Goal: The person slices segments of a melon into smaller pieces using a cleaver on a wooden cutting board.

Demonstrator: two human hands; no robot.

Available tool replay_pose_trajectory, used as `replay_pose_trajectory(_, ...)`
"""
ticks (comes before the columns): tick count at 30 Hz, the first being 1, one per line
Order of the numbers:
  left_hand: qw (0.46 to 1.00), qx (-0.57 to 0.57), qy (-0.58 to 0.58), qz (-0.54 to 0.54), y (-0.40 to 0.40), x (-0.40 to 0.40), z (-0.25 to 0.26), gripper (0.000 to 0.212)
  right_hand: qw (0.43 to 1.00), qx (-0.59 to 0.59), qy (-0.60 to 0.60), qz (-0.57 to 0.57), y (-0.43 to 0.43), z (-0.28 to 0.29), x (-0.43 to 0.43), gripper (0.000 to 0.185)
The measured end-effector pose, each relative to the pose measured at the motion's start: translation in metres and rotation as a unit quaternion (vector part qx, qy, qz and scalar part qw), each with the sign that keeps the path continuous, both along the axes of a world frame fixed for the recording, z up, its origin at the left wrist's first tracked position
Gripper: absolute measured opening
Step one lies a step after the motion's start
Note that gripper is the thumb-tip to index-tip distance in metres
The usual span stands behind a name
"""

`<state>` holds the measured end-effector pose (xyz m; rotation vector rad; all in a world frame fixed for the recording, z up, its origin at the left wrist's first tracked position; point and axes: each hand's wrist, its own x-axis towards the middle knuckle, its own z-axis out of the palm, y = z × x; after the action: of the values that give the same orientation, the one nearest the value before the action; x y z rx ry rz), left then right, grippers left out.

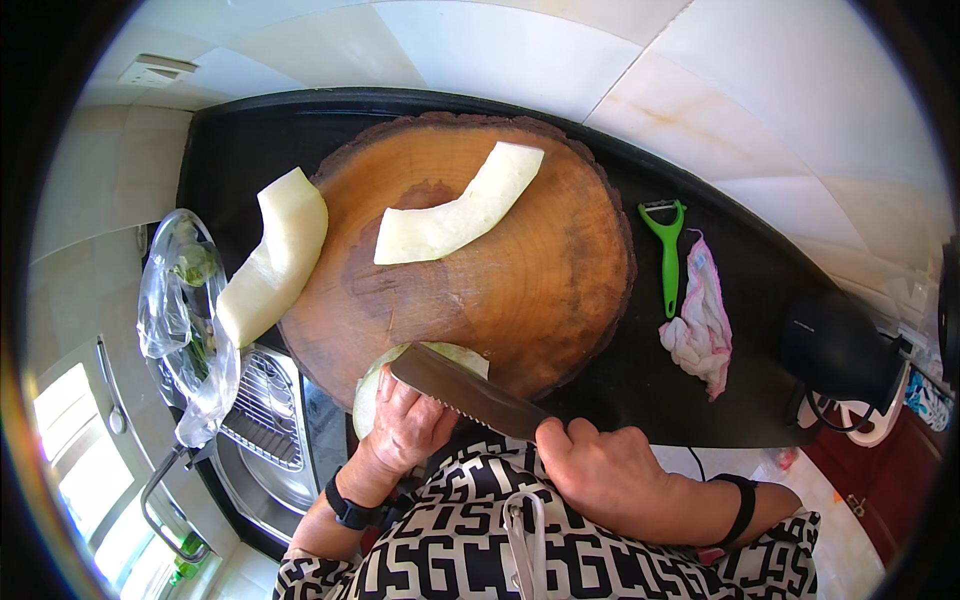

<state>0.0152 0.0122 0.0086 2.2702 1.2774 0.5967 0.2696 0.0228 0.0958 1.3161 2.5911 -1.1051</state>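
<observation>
My right hand [604, 465] grips the handle of a broad kitchen knife [472, 390], whose near edge shows small teeth. The blade slants up and left across a curved piece of pale melon [365, 397], possibly winter melon, at the near rim of a round wooden chopping block [555, 285]. Holding that piece, my left hand [411, 431] has its fingertips close to the blade tip, and the blade hides part of the melon. A second curved melon slice [457, 214] lies on the upper part of the block. Another, thicker slice [281, 259] rests at the block's left edge.
On the black countertop [712, 202] to the right lie a green peeler [670, 259] and a crumpled white and pink cloth [701, 322]. A black appliance [832, 345] stands farther right. At left, a clear plastic bag with greens [196, 266] sits by the sink [262, 480] and its faucet [154, 510].
</observation>
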Motion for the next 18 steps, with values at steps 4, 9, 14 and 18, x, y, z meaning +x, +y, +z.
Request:
replay_pose_trajectory(4, 1.000, -0.005, 0.002, 0.001, -0.001, -0.001, -0.001, 0.045, 1.000, -0.012, 0.004, 0.000, 0.000, -0.001, 0.000, 0.023)
replay_pose_trajectory(9, 1.000, 0.009, 0.000, 0.004, 0.003, 0.002, 0.000, 0.039, 0.999, -0.040, 0.022, -0.004, 0.005, -0.005, -0.002, 0.023)
replay_pose_trajectory(14, 0.999, 0.011, -0.028, 0.012, 0.004, 0.004, 0.002, 0.033, 0.998, -0.047, 0.036, -0.025, 0.004, -0.020, -0.009, 0.024)
replay_pose_trajectory(18, 0.999, 0.025, -0.029, 0.012, 0.009, 0.009, 0.006, 0.032, 0.998, -0.034, 0.020, -0.039, 0.001, -0.034, -0.016, 0.024)
